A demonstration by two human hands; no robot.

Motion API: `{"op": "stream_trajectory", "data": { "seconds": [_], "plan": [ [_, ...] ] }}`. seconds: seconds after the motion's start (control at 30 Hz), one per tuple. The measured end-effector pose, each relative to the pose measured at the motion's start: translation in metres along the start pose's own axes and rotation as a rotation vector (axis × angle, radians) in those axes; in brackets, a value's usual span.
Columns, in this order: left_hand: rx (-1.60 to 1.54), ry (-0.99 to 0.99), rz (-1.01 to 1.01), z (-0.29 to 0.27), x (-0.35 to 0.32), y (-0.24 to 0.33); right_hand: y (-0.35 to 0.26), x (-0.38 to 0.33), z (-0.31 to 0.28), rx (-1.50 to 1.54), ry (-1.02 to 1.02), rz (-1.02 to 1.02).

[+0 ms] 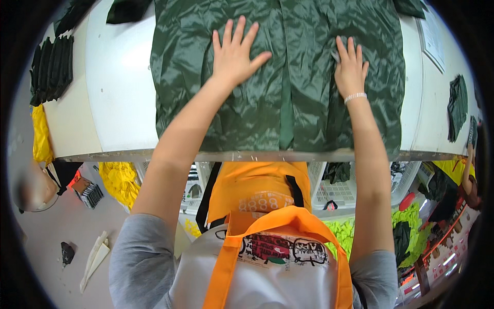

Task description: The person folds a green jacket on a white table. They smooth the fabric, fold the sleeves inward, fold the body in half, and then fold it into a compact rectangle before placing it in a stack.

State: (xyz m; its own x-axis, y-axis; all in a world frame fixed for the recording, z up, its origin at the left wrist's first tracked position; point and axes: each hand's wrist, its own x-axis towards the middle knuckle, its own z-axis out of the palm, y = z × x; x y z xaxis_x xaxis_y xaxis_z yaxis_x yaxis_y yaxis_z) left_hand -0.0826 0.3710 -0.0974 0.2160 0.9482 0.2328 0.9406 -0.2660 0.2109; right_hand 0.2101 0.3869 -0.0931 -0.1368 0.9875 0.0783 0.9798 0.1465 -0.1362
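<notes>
A dark green, shiny garment with a lengthwise opening down its middle lies spread on the white table. On its left half my left hand rests flat, palm down, with the fingers spread and nothing in them. My right hand is on the right half, fingers pointing away from me and its thumb tucked out of sight. A small grey thing shows beside and beneath the right fingers; most of it is hidden, so its kind is unclear.
Folded dark pieces are at the table's left, and a dark green bundle is at its right. A sheet of paper lies far right. White crates and yellow cloth are below the table edge. Another person is at far right.
</notes>
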Motion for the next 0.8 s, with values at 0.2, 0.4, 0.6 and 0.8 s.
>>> {"op": "stream_trajectory", "data": {
  "seconds": [0.2, 0.4, 0.6, 0.8],
  "plan": [
    [-0.190, -0.010, -0.045, -0.045, -0.044, 0.027, -0.021, -0.084, -0.058, 0.603, -0.077, -0.154],
    [-0.511, -0.111, 0.065, -0.078, -0.141, 0.104, -0.061, -0.167, -0.060, 0.913, -0.332, 0.042],
    [-0.465, 0.051, -0.013, -0.043, -0.164, 0.122, -0.060, -0.163, -0.054, 0.957, -0.488, 0.073],
    [-0.447, 0.228, 0.021, -0.055, -0.165, 0.132, -0.058, -0.160, -0.056, 0.921, -0.480, -0.102]
  ]
}}
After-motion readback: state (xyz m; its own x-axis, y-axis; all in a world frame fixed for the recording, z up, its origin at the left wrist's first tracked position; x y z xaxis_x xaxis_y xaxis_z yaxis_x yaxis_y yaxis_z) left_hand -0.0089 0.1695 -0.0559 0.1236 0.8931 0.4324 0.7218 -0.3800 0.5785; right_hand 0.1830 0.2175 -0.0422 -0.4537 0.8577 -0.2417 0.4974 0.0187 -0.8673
